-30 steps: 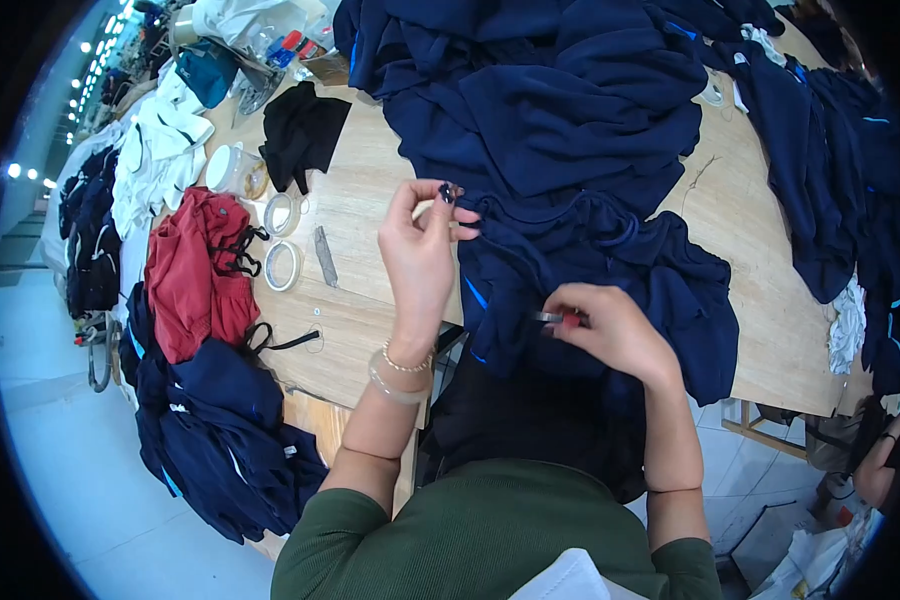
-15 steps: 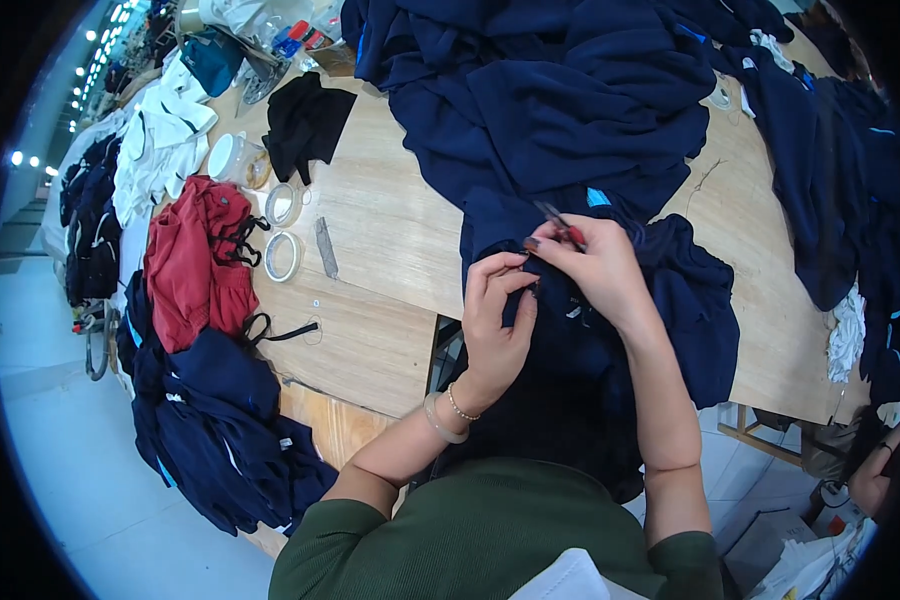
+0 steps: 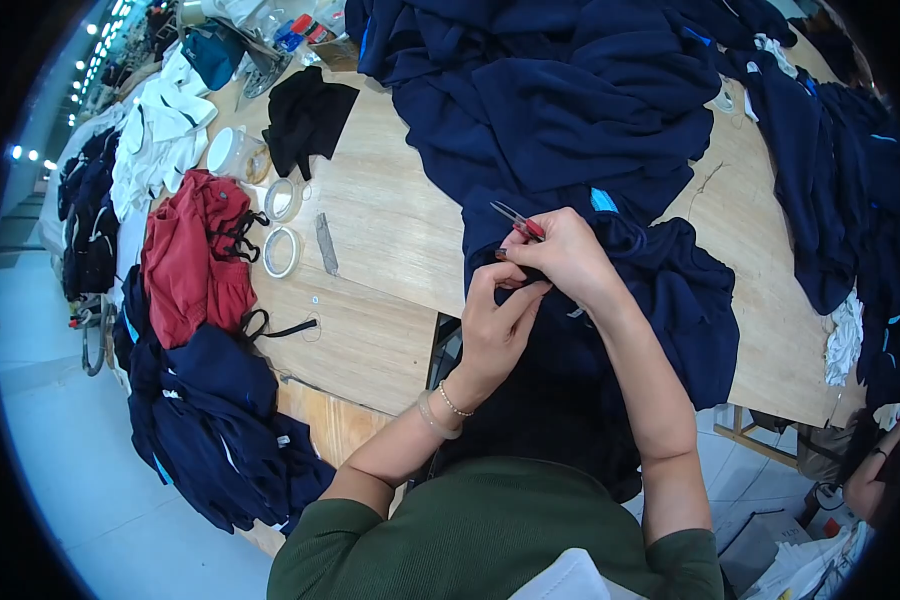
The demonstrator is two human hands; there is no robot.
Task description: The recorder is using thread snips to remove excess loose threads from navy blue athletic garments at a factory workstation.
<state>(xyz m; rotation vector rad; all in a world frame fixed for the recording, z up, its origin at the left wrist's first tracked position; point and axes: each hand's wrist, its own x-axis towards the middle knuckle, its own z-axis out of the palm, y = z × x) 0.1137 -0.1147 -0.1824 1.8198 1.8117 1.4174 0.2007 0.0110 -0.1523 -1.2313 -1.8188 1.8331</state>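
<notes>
A navy garment lies in front of me, spread over the table edge and toward my lap. My left hand is closed, its bent fingers pinching a fold of that garment. My right hand grips small thread snips with red on the handle; their metal blades point up and to the left. Its thumb and fingertips meet at the fold, just above my left fingers. What exactly lies between the fingertips is hidden. A light blue patch shows beyond my right hand.
A large navy garment pile covers the far table, with more navy garments on the right. Leftward lie red clothing, tape rolls, a grey strip, black cloth and a white tub. Another person's arm shows far right.
My right hand has moved slightly left, and the snips in it have shifted the same way. My left hand stays almost in place on the fold.
</notes>
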